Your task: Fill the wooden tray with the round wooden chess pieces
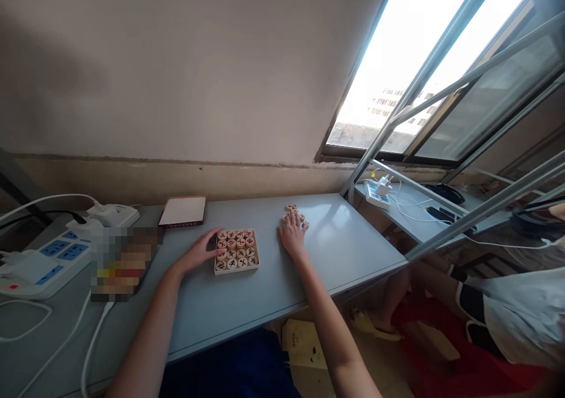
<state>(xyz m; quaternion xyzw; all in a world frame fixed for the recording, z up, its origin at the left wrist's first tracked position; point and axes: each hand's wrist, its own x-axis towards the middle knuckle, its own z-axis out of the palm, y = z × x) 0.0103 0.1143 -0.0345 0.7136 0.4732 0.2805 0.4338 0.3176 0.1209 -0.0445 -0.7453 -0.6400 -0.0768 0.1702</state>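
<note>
A small square box [236, 251] filled with round wooden chess pieces marked in red and black lies on the grey table [247, 304]. My left hand [200, 251] rests against the box's left side, fingers curved around its edge. My right hand [291, 233] lies on the table to the right of the box, fingers stretched toward a small cluster of loose chess pieces [295, 212] and touching the nearest ones.
A flat white and dark red lid or board [183, 211] lies behind the box. Power strips [48, 256] with cables sit at the left. Another person sits at the right near a second table [415, 209] with a charger and cables. A window is beyond.
</note>
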